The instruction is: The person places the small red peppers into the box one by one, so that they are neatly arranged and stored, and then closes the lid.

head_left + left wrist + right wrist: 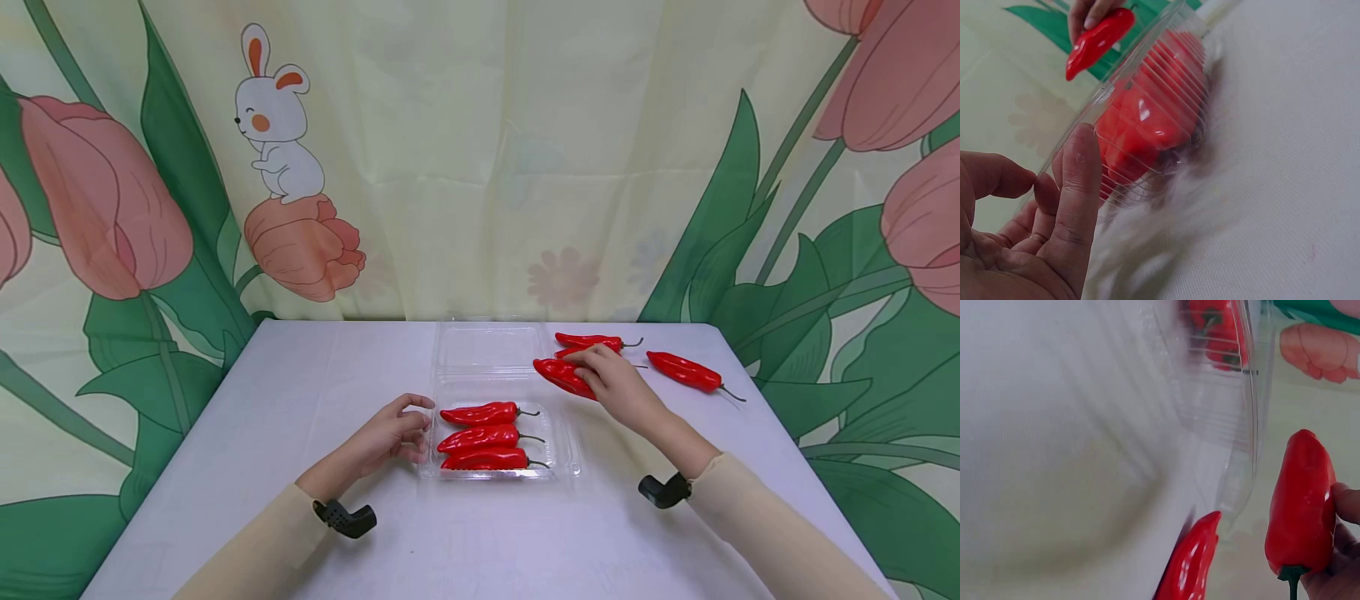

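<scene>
A clear plastic clamshell box [561, 457] lies with its lid [491, 346] folded back. Inside its tray are three red chili peppers [480, 438], stems toward the right. At the box's left edge, my left hand [390, 433] pinches the rim with thumb and fingers, as the left wrist view shows. My right hand [615, 387] holds a red chili pepper [1300, 506] above the table, right of the lid. That pepper's green stem points down in the right wrist view. Beneath and behind the right hand, two more peppers [585, 341] lie close together, one partly hidden.
Another red pepper [684, 372] lies on the white-covered table [337, 358], farther right. A curtain [465, 167] printed with tulips and a rabbit hangs behind the table's back edge. Each wrist wears a black camera [663, 491].
</scene>
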The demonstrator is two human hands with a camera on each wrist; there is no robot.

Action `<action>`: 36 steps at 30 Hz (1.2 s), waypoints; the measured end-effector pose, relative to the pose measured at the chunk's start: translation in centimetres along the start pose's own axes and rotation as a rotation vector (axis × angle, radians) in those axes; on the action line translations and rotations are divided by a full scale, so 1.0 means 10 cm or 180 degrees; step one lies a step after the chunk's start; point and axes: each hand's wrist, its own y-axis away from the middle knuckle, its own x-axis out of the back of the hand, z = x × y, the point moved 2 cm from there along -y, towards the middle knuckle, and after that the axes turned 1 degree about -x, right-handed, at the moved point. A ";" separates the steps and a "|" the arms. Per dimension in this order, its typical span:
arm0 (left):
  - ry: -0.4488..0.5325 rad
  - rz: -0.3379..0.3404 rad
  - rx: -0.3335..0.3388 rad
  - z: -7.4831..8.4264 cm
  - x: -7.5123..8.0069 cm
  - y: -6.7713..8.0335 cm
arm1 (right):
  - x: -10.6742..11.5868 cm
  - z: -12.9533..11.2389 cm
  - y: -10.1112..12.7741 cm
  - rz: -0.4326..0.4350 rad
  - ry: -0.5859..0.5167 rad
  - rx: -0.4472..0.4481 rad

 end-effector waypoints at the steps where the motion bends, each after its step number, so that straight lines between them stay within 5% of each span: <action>1: -0.0002 0.0001 0.0001 0.00 0.00 0.00 | -0.01 -0.01 0.00 -0.0001 -0.0016 0.0004; 19: 0.0014 -0.0002 -0.0002 0.01 -0.01 0.02 | -0.20 -0.25 0.00 -0.0133 -0.0350 0.0021; 36: 0.0025 -0.0008 0.0000 0.02 -0.01 0.01 | -0.46 -0.57 0.05 -0.0728 -0.0904 -0.0065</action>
